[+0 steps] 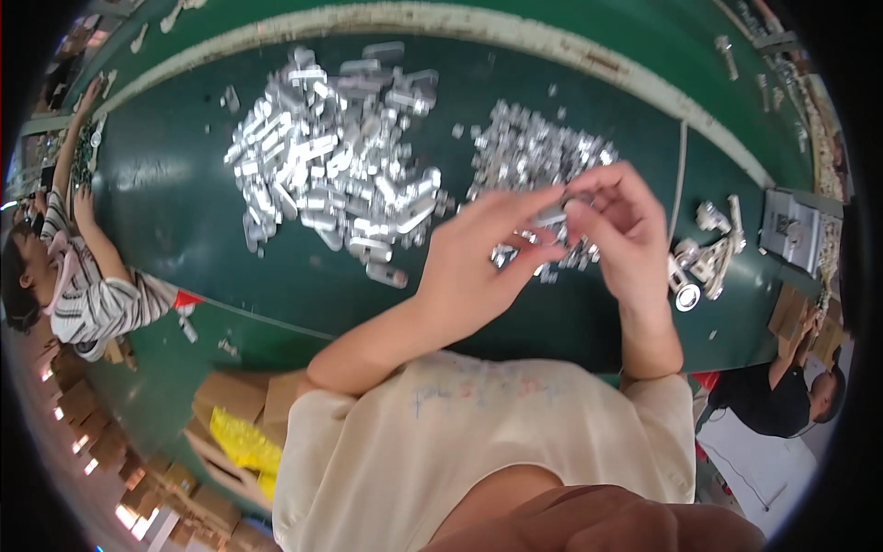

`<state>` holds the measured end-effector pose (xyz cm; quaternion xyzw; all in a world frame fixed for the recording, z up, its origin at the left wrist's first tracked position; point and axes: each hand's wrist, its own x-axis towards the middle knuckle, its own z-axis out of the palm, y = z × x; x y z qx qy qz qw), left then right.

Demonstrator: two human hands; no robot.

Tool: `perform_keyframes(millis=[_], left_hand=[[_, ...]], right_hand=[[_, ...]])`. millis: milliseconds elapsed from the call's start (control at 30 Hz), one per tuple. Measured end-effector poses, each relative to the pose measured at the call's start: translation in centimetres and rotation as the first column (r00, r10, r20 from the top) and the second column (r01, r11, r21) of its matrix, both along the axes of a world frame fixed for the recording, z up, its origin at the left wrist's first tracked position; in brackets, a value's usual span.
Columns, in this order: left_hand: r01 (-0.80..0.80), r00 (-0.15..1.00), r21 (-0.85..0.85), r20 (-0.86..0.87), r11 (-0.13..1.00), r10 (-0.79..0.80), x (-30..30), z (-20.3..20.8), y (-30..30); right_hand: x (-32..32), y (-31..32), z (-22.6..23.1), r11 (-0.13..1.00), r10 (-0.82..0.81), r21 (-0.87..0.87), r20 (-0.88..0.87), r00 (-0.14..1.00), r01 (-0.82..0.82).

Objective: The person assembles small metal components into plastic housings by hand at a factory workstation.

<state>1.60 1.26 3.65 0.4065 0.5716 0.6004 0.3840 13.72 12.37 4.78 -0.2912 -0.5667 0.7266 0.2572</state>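
Above the green worktop (175,230) my two hands meet in front of me. Between their fingertips is a small shiny silver metal part (552,217), partly covered by the fingers. My left hand (478,253) pinches it from the left, fingers curled. On the other side, my right hand (625,225) closes thumb and fingers on it. Behind and partly beneath the hands spreads a pile of small silver metal pieces (520,138). Left of that lies a larger heap of elongated silver metal pieces (322,147).
Larger silver assembled fittings (713,253) lie to the right, beyond a thin pale strip (680,179). A raised pale rail (460,20) curves along the far side. A person in a striped top (101,299) works at the left, another in black (768,400) at the right. Cardboard boxes (230,396) stand lower left.
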Motion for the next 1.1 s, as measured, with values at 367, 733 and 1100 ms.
perform_keyframes(millis=[367, 733, 1100], left_hand=[[-0.235, 0.960, 0.114, -0.126, 0.965, 0.249, -3.8, -2.1, -0.7], [-0.333, 0.943, -0.057, -0.030, 0.941, 0.331, -3.7, -4.0, -0.6], [-0.253, 0.967, -0.083, -0.055, 0.964, 0.249, -3.3, -3.7, -0.1]], right_hand=[[-3.9, 1.8, 1.1, 0.911, 0.412, -0.026, 0.086, 0.907, -0.411], [-20.0, 34.2, -7.9, 0.272, -0.579, 0.836, 0.538, 0.613, -0.477], [-13.1, 27.8, -5.8, 0.334, -0.421, 0.586, 0.794, 0.439, -0.739]])
